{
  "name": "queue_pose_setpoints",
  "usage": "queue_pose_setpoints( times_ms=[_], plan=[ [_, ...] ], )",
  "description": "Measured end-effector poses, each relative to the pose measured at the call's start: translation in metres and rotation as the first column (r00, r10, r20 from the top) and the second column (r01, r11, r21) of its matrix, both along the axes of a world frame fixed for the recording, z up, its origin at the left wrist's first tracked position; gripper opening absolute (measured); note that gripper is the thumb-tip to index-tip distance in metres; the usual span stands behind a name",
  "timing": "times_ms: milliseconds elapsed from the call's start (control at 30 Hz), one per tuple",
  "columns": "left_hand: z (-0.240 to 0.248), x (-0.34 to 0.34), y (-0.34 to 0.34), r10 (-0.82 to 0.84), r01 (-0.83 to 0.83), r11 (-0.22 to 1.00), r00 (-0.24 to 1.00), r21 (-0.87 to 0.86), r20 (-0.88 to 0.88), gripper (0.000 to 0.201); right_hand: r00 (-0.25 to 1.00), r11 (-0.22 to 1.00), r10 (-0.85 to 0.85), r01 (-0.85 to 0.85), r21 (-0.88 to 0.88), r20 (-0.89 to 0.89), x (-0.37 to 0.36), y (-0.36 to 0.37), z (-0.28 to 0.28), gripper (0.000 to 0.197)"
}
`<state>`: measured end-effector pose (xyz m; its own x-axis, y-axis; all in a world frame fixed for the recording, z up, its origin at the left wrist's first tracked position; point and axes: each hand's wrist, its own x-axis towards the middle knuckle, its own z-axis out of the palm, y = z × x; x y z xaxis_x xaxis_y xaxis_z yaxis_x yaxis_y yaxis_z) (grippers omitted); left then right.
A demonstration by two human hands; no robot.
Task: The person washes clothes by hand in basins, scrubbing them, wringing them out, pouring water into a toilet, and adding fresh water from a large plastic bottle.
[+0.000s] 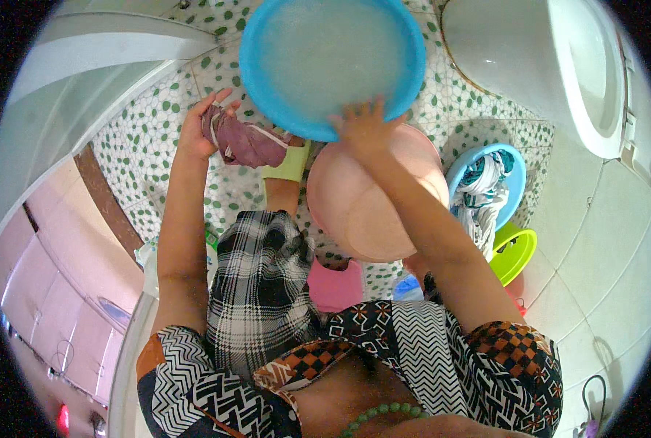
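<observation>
My left hand point(198, 130) holds a bunched mauve cloth point(249, 144) with a pale trim or strap, left of the large blue basin. The fingertips curl up past the cloth. My right hand point(368, 130) reaches over the near rim of the blue basin point(251, 87), palm down, its fingers spread and slightly blurred. I cannot tell whether they touch the water. Cloudy whitish water point(333, 58) fills this basin. Below my right hand and forearm stands a wide pale pink basin point(362, 197), partly covered by the arm.
To the right, a smaller blue basin point(517, 186) holds white and teal cloths point(486, 182). A lime-green basin point(517, 255) stands beside it. A white toilet point(515, 44) is at the upper right. A pink stool-like piece point(338, 286) shows near my legs, above patterned floor tiles point(150, 139).
</observation>
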<state>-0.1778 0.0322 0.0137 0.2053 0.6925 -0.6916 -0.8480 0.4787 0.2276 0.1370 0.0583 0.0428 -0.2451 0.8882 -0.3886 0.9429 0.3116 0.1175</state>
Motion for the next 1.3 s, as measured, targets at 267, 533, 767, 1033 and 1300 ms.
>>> queue_pose_setpoints(
  times_ms=[267, 533, 767, 1033, 1300],
  plan=[
    [-0.008, 0.008, 0.009, -0.070, 0.064, 0.993, 0.996, -0.103, -0.051, 0.049, 0.809, 0.980, 0.038, -0.145, -0.137, -0.587, -0.035, -0.040, -0.028, 0.044],
    [-0.001, 0.021, 0.005, -0.119, 0.116, 0.991, 0.992, 0.059, 0.046, 0.032, 0.897, 0.876, 0.125, 0.101, 0.472, -0.425, 0.091, 0.113, 0.018, 0.035],
    [0.025, 0.041, 0.014, -0.064, 0.061, 0.996, 0.997, -0.059, -0.042, 0.020, 0.483, 0.826, -0.368, 0.563, -0.041, -0.795, 0.077, 0.147, -0.011, 0.038],
    [0.082, 0.009, -0.011, -0.041, 0.047, 0.999, 0.967, 0.021, -0.252, 0.033, 0.416, 0.822, -0.351, 0.566, -0.062, -0.839, 0.056, 0.128, 0.040, 0.032],
    [0.242, -0.030, -0.012, -0.004, 0.116, 0.950, 0.932, 0.291, -0.361, 0.052, -0.157, 0.695, -0.502, 0.512, -0.505, -0.850, 0.028, 0.079, 0.189, 0.027]
  ],
)
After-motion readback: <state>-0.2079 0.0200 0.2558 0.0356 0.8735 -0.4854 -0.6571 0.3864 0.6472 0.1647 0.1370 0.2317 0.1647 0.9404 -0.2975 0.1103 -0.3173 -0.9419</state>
